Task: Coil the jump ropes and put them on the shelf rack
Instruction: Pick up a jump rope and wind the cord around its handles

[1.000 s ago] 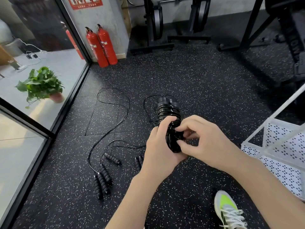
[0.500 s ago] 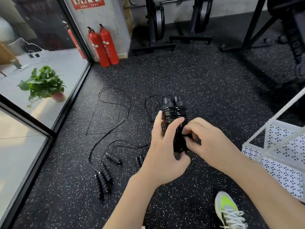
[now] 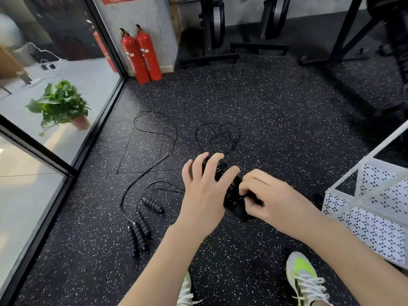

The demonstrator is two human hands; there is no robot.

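Observation:
A black jump rope bundle point(image 3: 231, 193), cord wound round its two handles, lies tilted between my hands at mid-frame. My left hand point(image 3: 204, 191) holds its upper end, fingers spread over the top. My right hand point(image 3: 271, 200) pinches the lower end with curled fingers. On the floor to the left lie more black jump ropes: three ribbed handles point(image 3: 138, 235) side by side, a fourth handle point(image 3: 153, 205), and a long loose cord point(image 3: 154, 138). A smaller tangle of cord point(image 3: 218, 135) lies just beyond my hands. The white perforated shelf rack point(image 3: 375, 208) stands at the right.
A glass wall with a black frame point(image 3: 55, 164) runs along the left, a potted plant point(image 3: 60, 106) behind it. Two red fire extinguishers point(image 3: 141, 54) stand at the back corner. Black gym machines point(image 3: 220, 29) line the back. My shoes point(image 3: 305, 279) are at the bottom.
The bundle has dropped lower and tilted, its upper end now under my left fingers. My left hand spread over the top. The view shifted, showing the cord tangle on the floor.

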